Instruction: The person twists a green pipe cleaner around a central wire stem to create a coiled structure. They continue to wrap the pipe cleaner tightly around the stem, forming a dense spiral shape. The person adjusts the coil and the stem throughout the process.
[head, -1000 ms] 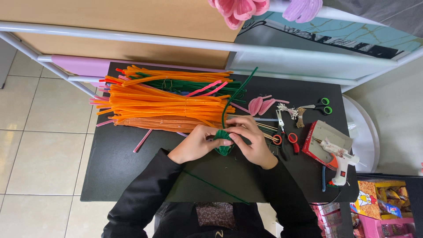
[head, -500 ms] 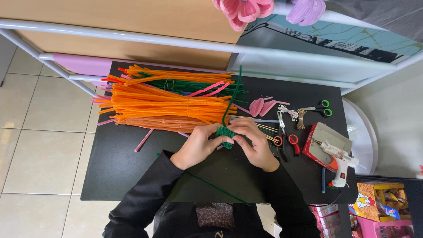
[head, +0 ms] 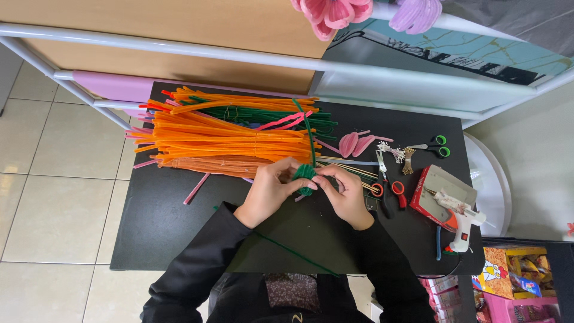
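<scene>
Over the middle of a black table (head: 173,227), my left hand (head: 272,188) and my right hand (head: 345,192) meet around a small wound bundle of green pipe cleaner (head: 305,175). Both pinch it. One free green end rises from the bundle toward the back of the table (head: 308,128). A second green pipe cleaner strand (head: 293,252) trails down across the table toward my lap. Just behind my hands lies a large pile of orange pipe cleaners (head: 221,140), with dark green ones (head: 263,115) and a few pink ones mixed in.
Right of my hands lie red-handled pliers (head: 388,190), green-handled scissors (head: 435,146), pink petal shapes (head: 354,143), a bunch of white stamens (head: 391,151) and a white glue gun (head: 457,215) on a red box. A white frame with pink and purple flowers stands behind. Tiled floor lies left.
My hands stay together on the green bundle and keep turning it. The free green end has swung upright toward the back. The view has shifted slightly.
</scene>
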